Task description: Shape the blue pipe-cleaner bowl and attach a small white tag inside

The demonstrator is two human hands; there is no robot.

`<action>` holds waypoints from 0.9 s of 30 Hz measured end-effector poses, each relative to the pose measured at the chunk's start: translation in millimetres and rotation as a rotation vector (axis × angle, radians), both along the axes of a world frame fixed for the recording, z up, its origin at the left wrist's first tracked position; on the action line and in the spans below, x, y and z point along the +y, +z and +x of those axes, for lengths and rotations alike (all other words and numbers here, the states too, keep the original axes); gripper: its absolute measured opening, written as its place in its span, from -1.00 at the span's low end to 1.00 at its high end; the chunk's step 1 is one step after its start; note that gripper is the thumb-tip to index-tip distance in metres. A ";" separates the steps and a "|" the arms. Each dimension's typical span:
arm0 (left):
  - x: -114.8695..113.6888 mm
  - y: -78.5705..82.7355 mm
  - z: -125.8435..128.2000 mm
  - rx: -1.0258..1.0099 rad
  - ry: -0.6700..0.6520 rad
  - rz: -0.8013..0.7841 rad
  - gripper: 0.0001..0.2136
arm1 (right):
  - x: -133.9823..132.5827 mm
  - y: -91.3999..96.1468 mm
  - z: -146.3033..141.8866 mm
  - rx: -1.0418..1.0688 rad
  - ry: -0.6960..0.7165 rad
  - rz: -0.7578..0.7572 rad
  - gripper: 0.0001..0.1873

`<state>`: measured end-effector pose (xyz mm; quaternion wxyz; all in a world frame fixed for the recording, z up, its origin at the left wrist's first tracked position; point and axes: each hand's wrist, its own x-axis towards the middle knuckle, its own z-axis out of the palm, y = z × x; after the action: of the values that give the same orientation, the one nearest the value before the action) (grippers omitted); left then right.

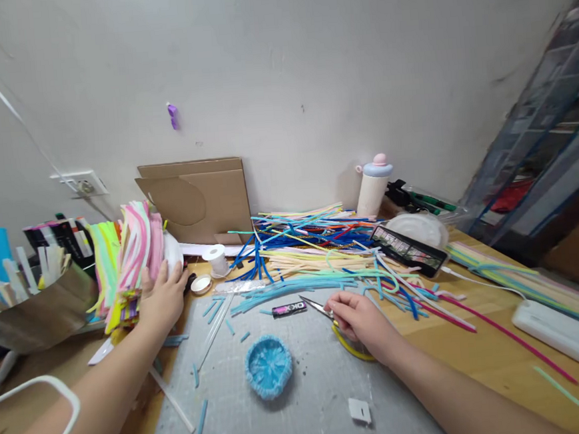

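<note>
Here, your right hand (pixel 355 319) is clasping scissors (pixel 319 307), long axis slanting, tips pointing forward-left, your spread left hand (pixel 163 300) touching pink strips (pixel 139 245)

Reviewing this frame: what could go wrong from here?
The scissors have bare, pointed blades beside the right hand, so a careless move might nick a finger. The left hand is at the pink-and-white bundle, crowded against the yellow-green bundle; a tug could perhaps topple both.
</note>
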<state>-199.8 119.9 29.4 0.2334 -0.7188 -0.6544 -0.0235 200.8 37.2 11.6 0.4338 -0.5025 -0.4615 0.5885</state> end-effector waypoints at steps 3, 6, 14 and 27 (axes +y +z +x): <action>1.2 6.5 -8.3 0.020 0.023 -0.030 -0.51 | -1.6 1.8 -0.4 0.009 0.006 0.009 -0.70; 0.1 11.9 -5.5 0.011 0.037 -0.053 -0.54 | -2.3 2.7 -0.6 0.015 0.008 0.029 -0.71; 17.4 27.1 33.0 -0.097 -0.030 -0.114 -0.67 | -0.8 -1.1 1.1 -0.010 0.001 0.066 -0.74; 17.0 19.2 59.3 -0.247 -0.510 -0.457 -0.71 | 0.7 -4.8 0.0 0.000 0.005 0.071 -0.73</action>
<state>-140.6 136.9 48.6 -0.0277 -0.8844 -0.4655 -0.0207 200.9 37.9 6.8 0.4497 -0.4856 -0.4833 0.5731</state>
